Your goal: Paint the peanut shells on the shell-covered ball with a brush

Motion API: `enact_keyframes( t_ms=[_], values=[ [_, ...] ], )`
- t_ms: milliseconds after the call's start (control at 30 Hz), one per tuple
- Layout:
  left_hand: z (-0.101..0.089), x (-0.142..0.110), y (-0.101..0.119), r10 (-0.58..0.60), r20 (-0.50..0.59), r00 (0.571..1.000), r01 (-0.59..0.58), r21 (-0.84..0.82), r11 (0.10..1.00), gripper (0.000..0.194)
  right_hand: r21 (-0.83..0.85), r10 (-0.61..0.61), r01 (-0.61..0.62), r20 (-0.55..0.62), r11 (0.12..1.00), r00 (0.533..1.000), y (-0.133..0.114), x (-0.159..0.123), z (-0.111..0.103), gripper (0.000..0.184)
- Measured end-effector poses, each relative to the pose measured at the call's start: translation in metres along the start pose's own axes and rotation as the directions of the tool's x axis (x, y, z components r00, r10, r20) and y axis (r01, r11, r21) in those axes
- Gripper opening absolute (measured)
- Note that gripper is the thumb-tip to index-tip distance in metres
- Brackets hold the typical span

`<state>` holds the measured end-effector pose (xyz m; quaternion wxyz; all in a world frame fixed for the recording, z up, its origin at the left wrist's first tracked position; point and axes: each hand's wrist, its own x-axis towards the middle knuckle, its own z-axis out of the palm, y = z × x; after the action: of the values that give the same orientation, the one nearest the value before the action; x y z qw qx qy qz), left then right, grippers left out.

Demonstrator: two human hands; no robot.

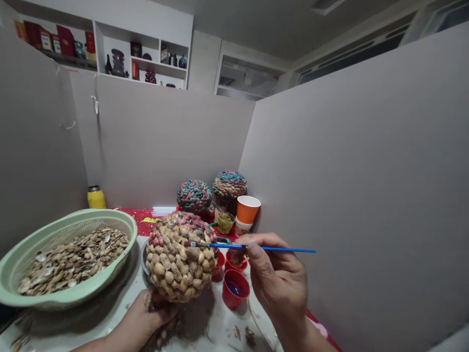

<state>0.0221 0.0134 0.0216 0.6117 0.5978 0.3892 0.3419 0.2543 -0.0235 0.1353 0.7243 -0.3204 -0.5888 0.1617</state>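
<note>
A ball covered in peanut shells (pixel 179 264) is held up over the table by my left hand (pixel 150 313), whose fingers close around something beneath it, partly hidden. Pink and dark paint colours some shells on the ball's top; the rest are bare tan. Between the thumb and fingers of my right hand (pixel 276 274) is a thin blue paintbrush (pixel 271 249), lying level. Its reddish bristle tip is in front of the ball's upper right side; I cannot tell whether it touches. Just below the brush stands a red cup (pixel 235 289) of dark blue liquid, with more red cups behind.
At the left sits a green basket (pixel 120 222) of loose shells. Two painted shell balls (pixel 194 195) stand at the back, beside orange paper cups (pixel 248 210) and a tub of yellowish paint (pixel 224 224). A yellow bottle (pixel 96 197) is behind the basket. Grey panels (pixel 176 142) enclose the table.
</note>
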Motion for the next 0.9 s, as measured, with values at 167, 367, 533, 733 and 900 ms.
enact_keyframes(
  t_ms=[167, 367, 533, 733, 900],
  values=[
    [0.000, -0.001, -0.002, 0.001, 0.010, 1.000, -0.001, 0.010, 1.000, 0.062, -0.026, -0.082, 0.081, -0.049, 0.996, 0.995, -0.002, -0.004, 0.000, 0.003],
    [0.001, -0.005, 0.001, 0.001, -0.017, 1.000, 0.001, 0.087, 0.996, 0.061, 0.012, -0.291, 0.291, -0.005, 0.957, 0.957, -0.010, -0.009, 0.000, 0.012],
    [0.003, -0.006, 0.004, 0.005, -0.024, 1.000, -0.003, 0.081, 0.997, 0.060, -0.062, -0.401, 0.405, 0.073, 0.912, 0.913, -0.014, -0.013, -0.004, 0.017],
    [0.005, -0.008, 0.008, 0.004, -0.010, 1.000, -0.003, 0.047, 0.999, 0.057, -0.121, -0.449, 0.483, 0.231, 0.867, 0.863, -0.017, -0.012, -0.005, 0.021],
    [0.002, -0.006, 0.002, 0.001, -0.015, 1.000, 0.000, 0.073, 0.997, 0.062, -0.126, -0.469, 0.517, 0.281, 0.847, 0.837, -0.020, -0.006, -0.003, 0.019]
  ],
)
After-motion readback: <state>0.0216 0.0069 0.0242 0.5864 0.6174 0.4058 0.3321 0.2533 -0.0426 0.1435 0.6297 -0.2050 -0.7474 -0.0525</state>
